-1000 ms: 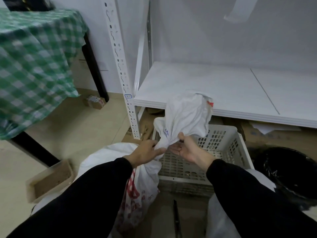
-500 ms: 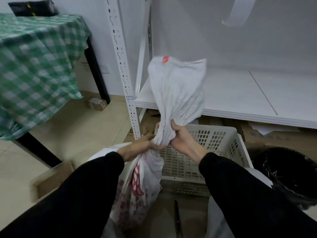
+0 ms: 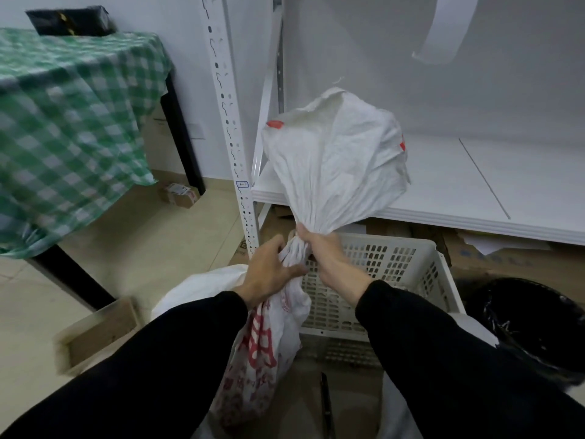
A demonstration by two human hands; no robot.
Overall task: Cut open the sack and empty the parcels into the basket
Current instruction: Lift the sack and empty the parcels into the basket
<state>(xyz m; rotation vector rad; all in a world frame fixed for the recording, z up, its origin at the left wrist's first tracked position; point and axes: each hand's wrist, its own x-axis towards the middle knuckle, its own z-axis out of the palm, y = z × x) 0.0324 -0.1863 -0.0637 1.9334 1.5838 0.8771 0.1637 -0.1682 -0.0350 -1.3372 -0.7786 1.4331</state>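
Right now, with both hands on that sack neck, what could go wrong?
1. The left hand and right hand both grip the sack by its neck, so neither is free to cut; releasing one may let the sack slump.
2. The sack's full part hangs outside the basket, by its near left corner; opened here, its contents could spill onto the floor.
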